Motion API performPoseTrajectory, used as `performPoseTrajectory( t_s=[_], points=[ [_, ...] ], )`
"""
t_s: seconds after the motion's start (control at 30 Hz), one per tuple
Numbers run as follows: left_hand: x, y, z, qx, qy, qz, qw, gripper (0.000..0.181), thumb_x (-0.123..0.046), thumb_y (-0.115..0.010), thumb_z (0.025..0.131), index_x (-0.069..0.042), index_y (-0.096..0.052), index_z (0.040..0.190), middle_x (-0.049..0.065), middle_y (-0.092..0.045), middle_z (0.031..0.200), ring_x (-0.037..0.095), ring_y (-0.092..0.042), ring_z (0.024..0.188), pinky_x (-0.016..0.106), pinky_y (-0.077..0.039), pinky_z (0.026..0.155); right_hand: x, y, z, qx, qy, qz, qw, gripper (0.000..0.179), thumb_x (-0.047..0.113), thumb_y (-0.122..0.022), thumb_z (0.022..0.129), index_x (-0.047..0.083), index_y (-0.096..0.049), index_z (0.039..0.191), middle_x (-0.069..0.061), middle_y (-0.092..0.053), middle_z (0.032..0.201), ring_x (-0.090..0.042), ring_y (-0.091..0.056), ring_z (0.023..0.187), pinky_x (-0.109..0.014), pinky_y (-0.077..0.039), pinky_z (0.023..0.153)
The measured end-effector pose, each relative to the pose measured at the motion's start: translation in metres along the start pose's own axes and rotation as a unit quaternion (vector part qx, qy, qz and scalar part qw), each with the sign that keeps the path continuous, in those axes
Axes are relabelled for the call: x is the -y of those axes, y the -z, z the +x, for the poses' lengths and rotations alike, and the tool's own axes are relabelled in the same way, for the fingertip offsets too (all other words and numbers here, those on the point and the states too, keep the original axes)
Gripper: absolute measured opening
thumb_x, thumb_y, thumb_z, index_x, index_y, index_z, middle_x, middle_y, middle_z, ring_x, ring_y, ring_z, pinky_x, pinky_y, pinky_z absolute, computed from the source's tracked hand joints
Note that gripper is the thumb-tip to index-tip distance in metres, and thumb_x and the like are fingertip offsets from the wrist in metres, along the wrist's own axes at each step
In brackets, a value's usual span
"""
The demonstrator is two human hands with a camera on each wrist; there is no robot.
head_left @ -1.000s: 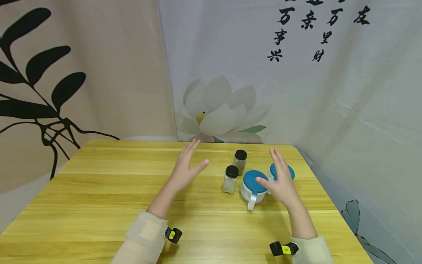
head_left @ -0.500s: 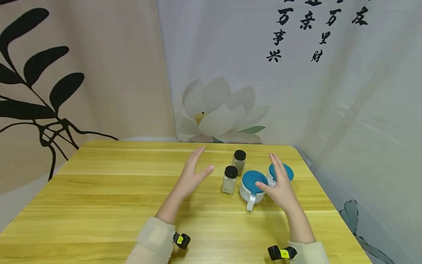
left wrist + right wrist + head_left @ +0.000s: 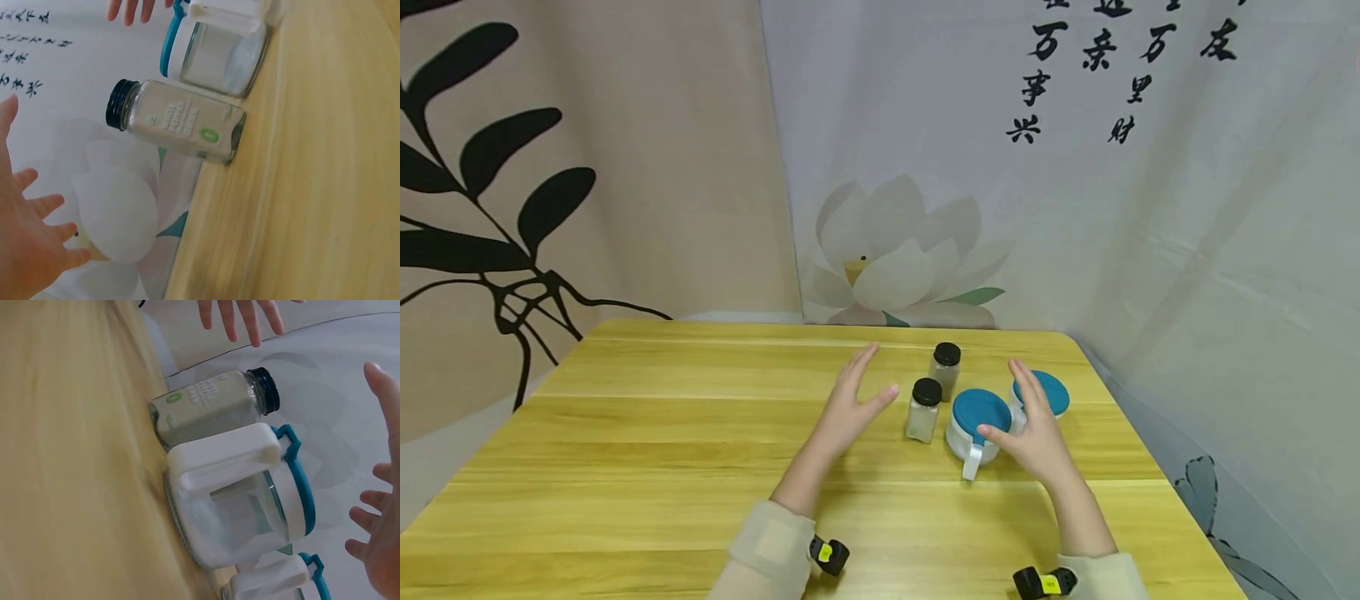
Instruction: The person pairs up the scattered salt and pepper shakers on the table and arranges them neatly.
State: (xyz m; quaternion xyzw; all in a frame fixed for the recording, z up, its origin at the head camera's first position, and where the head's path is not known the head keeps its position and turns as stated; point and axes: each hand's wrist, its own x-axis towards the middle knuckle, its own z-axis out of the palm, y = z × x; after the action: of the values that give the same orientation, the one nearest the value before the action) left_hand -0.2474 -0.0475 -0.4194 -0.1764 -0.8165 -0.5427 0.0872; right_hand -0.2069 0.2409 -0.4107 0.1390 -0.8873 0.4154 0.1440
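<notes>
My left hand (image 3: 846, 412) is held above the table with fingers extended and thumb apart, left of two glass spice jars. The nearer spice jar (image 3: 922, 411) has a black lid and pale contents; it stands upright. Behind it is a similar spice jar (image 3: 945, 371). My right hand (image 3: 1037, 442) hovers with spread thumb and fingers beside a lidded glass pot (image 3: 968, 448) with a blue lid and white handle. Partly hidden behind that hand is a second blue-lidded pot (image 3: 1057, 392). In the wrist views, both the left hand (image 3: 31, 237) and right hand (image 3: 384, 506) hold nothing.
The wooden table (image 3: 662, 450) has its jars and pots grouped right of centre. A printed curtain (image 3: 910, 125) with a lotus and dark characters hangs behind the table's far edge. Each forearm wears a small black camera, such as the left wrist camera (image 3: 830, 555).
My left hand has moved right and slightly toward the near edge, closer to the spice jars. My right hand has dropped slightly in view. The jars and pots have stayed in place.
</notes>
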Motion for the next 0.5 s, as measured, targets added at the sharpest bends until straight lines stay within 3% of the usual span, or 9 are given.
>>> performPoseTrajectory(
  t_s=[0.23,0.5],
  points=[
    [0.001,-0.008,-0.002,-0.001,0.014,-0.013,0.9998,0.076,-0.055,-0.062,0.087,-0.034,-0.026,0.151,-0.005,-0.022,0.155,0.028,-0.02,0.14,0.064,-0.022,0.103,-0.008,-0.002,-0.004,0.008,0.008,0.004,0.9999,0.101,0.024,-0.082,0.076,0.019,-0.018,0.154,-0.013,-0.014,0.157,-0.041,-0.012,0.14,-0.073,-0.021,0.097],
    [0.002,-0.016,-0.002,0.0,0.022,-0.04,0.999,0.074,-0.048,-0.065,0.088,-0.032,-0.028,0.151,0.004,-0.024,0.155,0.031,-0.022,0.14,0.064,-0.022,0.103,-0.013,-0.004,-0.007,0.017,0.002,0.006,0.9998,0.103,0.026,-0.083,0.075,0.022,-0.017,0.154,-0.014,-0.014,0.156,-0.042,-0.012,0.14,-0.073,-0.022,0.096]
  ],
)
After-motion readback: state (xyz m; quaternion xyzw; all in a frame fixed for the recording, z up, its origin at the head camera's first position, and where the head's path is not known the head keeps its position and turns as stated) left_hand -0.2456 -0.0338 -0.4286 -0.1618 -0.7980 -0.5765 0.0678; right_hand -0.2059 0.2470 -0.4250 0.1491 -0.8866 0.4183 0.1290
